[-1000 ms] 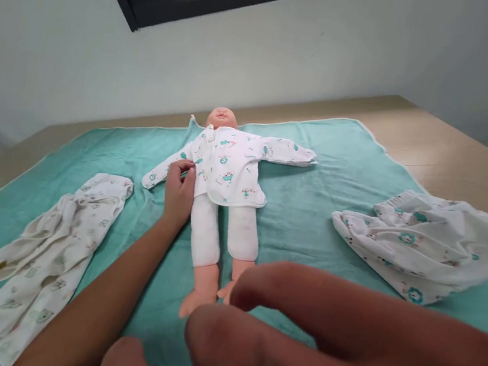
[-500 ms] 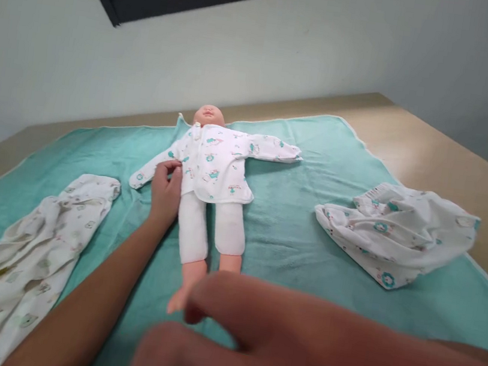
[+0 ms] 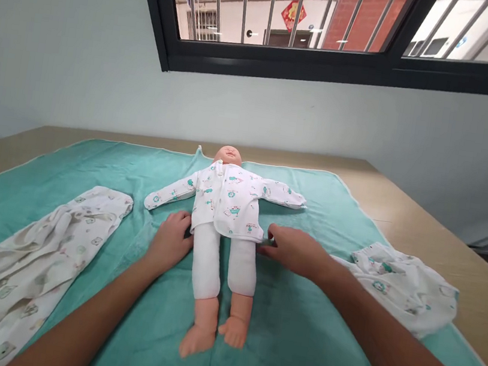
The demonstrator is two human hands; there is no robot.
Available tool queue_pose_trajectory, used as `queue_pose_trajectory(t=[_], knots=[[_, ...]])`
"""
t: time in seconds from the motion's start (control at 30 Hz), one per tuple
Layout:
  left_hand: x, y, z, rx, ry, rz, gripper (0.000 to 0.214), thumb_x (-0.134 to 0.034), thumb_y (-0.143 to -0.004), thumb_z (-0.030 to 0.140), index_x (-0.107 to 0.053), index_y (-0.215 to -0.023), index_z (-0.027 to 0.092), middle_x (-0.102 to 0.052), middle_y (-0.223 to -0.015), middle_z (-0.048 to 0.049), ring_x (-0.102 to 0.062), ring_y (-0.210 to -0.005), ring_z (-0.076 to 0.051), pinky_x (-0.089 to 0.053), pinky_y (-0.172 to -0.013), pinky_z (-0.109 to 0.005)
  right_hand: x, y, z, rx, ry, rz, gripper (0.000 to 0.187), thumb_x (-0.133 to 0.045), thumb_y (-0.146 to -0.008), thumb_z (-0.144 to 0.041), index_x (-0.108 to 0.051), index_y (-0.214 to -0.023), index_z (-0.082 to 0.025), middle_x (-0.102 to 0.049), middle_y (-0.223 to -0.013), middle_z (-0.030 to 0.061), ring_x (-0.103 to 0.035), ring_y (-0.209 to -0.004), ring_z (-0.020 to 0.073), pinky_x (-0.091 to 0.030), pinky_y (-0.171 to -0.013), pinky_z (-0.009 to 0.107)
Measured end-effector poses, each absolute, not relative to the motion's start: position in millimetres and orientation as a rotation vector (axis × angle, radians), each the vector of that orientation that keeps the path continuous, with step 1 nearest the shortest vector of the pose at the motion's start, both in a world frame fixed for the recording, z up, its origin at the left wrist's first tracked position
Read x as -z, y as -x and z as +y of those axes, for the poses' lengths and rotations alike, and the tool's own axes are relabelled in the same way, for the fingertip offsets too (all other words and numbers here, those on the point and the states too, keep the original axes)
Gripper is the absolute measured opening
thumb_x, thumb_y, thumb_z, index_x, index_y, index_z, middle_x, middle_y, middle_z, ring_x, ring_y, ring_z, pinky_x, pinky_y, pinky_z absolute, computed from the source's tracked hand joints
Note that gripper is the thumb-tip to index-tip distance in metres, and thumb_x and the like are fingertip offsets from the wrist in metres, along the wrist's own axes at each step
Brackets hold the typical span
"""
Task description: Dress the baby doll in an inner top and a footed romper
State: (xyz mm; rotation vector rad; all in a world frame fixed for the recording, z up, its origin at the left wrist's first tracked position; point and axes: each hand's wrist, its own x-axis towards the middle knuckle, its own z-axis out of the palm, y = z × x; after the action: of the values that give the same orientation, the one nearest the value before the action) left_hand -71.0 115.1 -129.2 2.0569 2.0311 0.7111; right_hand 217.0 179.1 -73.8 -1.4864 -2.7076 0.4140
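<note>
A baby doll (image 3: 224,223) lies on its back on a teal towel (image 3: 289,310), wearing a white printed shirt and white leggings, bare feet toward me. My left hand (image 3: 171,240) rests at the doll's left hip, fingers curled against the shirt hem. At the other side of the waist, my right hand (image 3: 293,250) has its fingers closed at the hem's edge. What either hand grips is hidden.
A white printed garment (image 3: 29,256) lies spread at the left of the towel. Another crumpled printed garment (image 3: 397,286) lies at the right. The towel covers a wooden table (image 3: 412,213) against a wall under a barred window.
My right hand has moved from close to the camera out to the doll's right hip. My left hand has slid down from the sleeve to the waist. The view has tilted upward.
</note>
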Motion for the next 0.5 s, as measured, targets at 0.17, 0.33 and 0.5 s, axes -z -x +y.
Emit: queue_pose_trajectory(t=[0.17, 0.33, 0.5], knots=[[120, 71, 114, -0.813, -2.021, 1.968, 0.026, -0.039, -0.088, 0.028, -0.063, -0.082, 0.018, -0.062, -0.089, -0.0061, -0.054, -0.088, -0.022, -0.043, -0.081, -0.036, 115, -211, 171, -0.429, 1.351, -2.382, 0.014, -0.045, -0.089, -0.026, -0.053, -0.079, -0.02, -0.061, -0.074, 0.0009, -0.052, -0.067, 0.0153, -0.028, -0.059, 0.026], [98, 74, 99, -1.028, -1.889, 2.029, 0.019, -0.04, -0.081, 0.026, -0.052, -0.068, 0.019, -0.054, -0.069, 0.0004, -0.05, -0.069, -0.017, -0.038, -0.064, -0.029, 111, -216, 171, -0.552, 1.142, -2.076, 0.027, -0.04, -0.087, -0.024, -0.037, -0.06, -0.02, -0.04, -0.052, -0.0036, -0.037, -0.052, 0.0117, -0.026, -0.055, 0.025], [87, 86, 94, -0.662, -2.066, 1.813, 0.016, -0.045, -0.076, 0.026, -0.053, -0.063, 0.019, -0.058, -0.066, 0.0008, -0.051, -0.065, -0.016, -0.036, -0.061, -0.026, 112, -224, 173, -0.531, 0.924, -2.459, 0.023, -0.047, -0.081, -0.019, -0.035, -0.061, -0.019, -0.04, -0.056, -0.0038, -0.034, -0.053, 0.0102, -0.024, -0.055, 0.025]])
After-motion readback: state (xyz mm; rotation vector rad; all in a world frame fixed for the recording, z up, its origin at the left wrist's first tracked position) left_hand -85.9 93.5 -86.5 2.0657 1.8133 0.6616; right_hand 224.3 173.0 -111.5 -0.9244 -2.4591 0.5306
